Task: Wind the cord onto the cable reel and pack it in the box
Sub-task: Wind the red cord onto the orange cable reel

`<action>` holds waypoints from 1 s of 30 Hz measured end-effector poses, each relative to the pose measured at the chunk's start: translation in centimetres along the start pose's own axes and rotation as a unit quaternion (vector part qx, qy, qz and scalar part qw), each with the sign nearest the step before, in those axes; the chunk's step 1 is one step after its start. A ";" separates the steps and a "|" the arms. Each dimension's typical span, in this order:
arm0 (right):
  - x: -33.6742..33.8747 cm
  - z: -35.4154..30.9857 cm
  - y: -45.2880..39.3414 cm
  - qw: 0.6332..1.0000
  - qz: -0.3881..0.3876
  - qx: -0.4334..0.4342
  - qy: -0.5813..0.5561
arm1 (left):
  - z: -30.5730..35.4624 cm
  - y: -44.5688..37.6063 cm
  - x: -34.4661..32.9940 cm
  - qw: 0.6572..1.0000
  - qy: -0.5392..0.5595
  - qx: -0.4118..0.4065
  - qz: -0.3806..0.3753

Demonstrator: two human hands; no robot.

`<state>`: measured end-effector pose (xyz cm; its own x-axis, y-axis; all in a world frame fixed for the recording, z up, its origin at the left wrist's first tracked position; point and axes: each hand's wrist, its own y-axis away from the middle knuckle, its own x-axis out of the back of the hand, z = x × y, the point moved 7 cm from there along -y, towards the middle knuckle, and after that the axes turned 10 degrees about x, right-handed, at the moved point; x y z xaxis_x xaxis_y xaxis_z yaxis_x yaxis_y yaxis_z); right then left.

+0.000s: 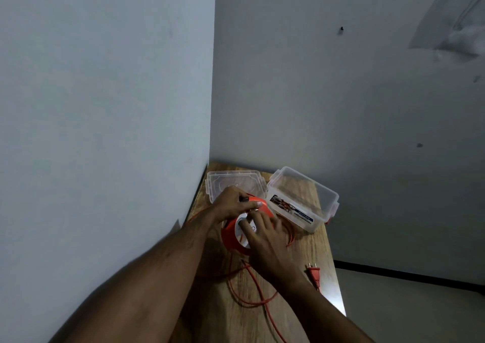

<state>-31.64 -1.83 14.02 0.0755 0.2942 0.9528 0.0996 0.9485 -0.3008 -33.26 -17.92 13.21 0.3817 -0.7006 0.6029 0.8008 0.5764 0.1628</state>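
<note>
Two hands meet on the orange reel (232,235) at mid-table, and most of the cord (258,294) is not yet wound. Nearest you, loose loops of that cord sprawl across the wooden table (324,245) and run off the near edge, with the plug (314,274) lying to the right, well apart from the reel. Your right hand (262,240) rests over the reel's white face, fingers bent onto the hub; whether they pinch a crank knob cannot be told. Your left hand (232,205) grips the far rim from above, fingers curled round it, steadying the reel, which is tipped with its face toward you. The slack lies near and right of the reel, so it feeds in from below your right hand, which is the closer of the two to it. Judged from this, turning the hub while the left holds firm is the step in hand. Farther off, the clear box (304,201) stands open just right of the reel, its lid (232,182) lying flat to the left against the wall.
</note>
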 end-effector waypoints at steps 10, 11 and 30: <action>2.8 -0.6 0.5 0.983 -0.013 0.144 0.111 | 0.4 0.6 -0.2 0.999 -0.029 -0.019 -0.036; 3.1 -0.7 0.6 0.983 -0.009 0.147 0.113 | 0.3 0.7 -0.2 0.999 -0.028 -0.019 -0.037; 0.7 1.7 1.4 0.988 0.073 -0.086 -0.110 | 3.7 3.9 -0.4 0.989 -0.056 -0.104 0.087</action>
<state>-33.15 -0.09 14.39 -0.1136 0.4617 0.8797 0.2712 0.8662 -0.4197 -31.99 -13.78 16.50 0.4776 -0.5411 0.6922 0.8100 0.5763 -0.1084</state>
